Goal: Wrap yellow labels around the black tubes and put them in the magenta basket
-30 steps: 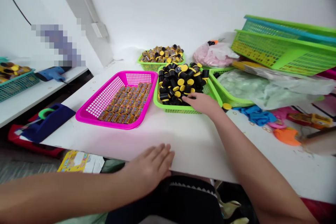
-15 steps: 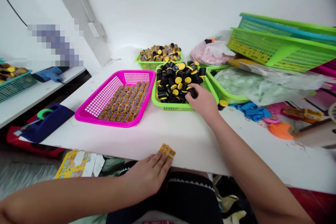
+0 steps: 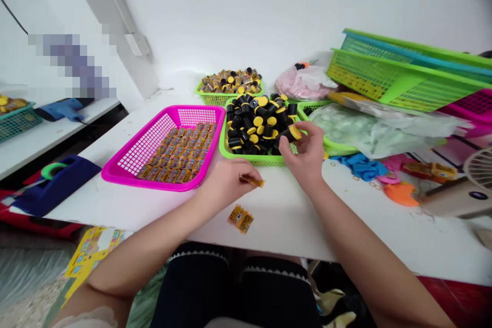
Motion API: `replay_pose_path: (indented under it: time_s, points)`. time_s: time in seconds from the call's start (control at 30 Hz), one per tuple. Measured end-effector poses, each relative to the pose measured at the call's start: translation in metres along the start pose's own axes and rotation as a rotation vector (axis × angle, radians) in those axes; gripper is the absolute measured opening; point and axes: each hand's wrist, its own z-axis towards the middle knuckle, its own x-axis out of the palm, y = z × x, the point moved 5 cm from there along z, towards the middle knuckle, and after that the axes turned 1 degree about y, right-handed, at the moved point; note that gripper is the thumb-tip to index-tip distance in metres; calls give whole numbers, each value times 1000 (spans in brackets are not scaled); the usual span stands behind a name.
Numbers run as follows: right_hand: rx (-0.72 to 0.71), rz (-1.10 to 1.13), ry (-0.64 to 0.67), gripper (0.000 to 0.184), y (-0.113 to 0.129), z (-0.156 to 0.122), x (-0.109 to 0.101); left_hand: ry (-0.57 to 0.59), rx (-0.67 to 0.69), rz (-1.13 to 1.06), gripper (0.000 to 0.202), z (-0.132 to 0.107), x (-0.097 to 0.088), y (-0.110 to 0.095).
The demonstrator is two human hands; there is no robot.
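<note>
My right hand (image 3: 305, 156) grips a small black cylinder with a yellow end (image 3: 290, 136) between thumb and fingers, just over the front right of a green basket (image 3: 253, 160). That basket is heaped with similar black-and-yellow cylinders (image 3: 261, 118). To the left, my left hand (image 3: 230, 179) pinches a thin yellow printed label (image 3: 252, 180), seen nearly edge-on, above the white table. More yellow printed labels (image 3: 241, 219) lie near the table's front edge, below that hand. Beside my left wrist stands a magenta basket (image 3: 154, 184) with rows of small printed pieces (image 3: 177, 156).
Behind is another green basket (image 3: 219, 98) of printed cylinders. Stacked baskets (image 3: 384, 77), plastic bags (image 3: 357, 128), blue scraps (image 3: 361, 165) and a fan (image 3: 480, 171) crowd the right. A blue tape dispenser (image 3: 73, 179) sits left; beyond it lies a blue heat gun (image 3: 67, 108).
My right hand has lifted a black-and-yellow cylinder from the green basket and drawn it back. My left hand has risen from the table's edge with a label, leaving others lying there.
</note>
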Motion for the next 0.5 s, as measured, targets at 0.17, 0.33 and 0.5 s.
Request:
replay_pose_path:
  time_s: [0.17,0.33,0.5]
  points:
    - [116,251,16,44,-1,2,-6,-102,-83,-179,18,16,5,15]
    - [283,435,123,43,-1,-2,-1,-78,-55,-194,42,4,18,30]
    - [267,391,271,43,18,-12,6,-125,-22,-139,57,-2,15,31]
